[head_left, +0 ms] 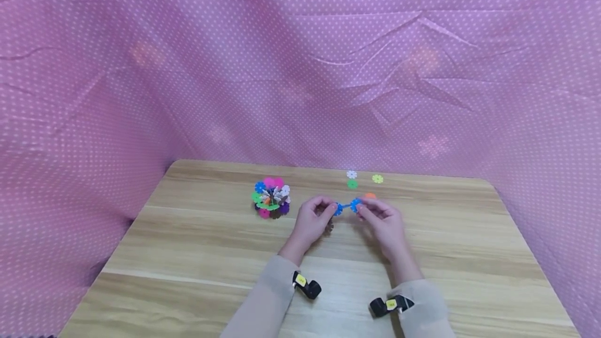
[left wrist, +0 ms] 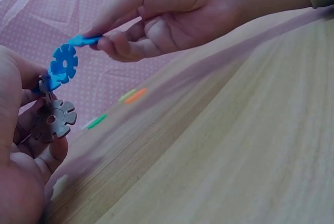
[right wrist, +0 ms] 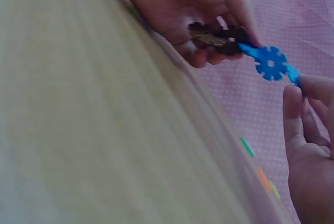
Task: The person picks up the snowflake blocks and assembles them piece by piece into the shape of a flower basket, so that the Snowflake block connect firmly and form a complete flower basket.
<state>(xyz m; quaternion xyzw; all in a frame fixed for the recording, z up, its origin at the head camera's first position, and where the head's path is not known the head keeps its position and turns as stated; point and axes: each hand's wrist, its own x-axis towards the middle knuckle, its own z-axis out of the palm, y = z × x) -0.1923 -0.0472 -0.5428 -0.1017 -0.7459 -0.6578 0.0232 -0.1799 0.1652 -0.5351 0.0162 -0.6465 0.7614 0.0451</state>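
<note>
Between my hands stretches a short chain of linked blue snowflake discs (left wrist: 64,63), with notched rims and a centre hole. My left hand (head_left: 312,222) pinches its left end, where blue meets several brown snowflake discs (left wrist: 54,120) tucked under the fingers. My right hand (head_left: 386,225) pinches the blue disc (head_left: 356,205) at the other end between thumb and fingers. In the right wrist view the middle blue disc (right wrist: 271,63) faces the camera, its neighbours turned at an angle to it. Fingers partly cover both end discs. The chain is held above the table.
Left of my hands stands a multicoloured ball-like cluster of joined discs (head_left: 272,198). Loose discs lie toward the back edge: white (head_left: 351,174), green (head_left: 352,184), yellow (head_left: 377,178) and orange (head_left: 370,195). A pink dotted cloth (head_left: 300,77) hangs behind the wooden table (head_left: 197,254).
</note>
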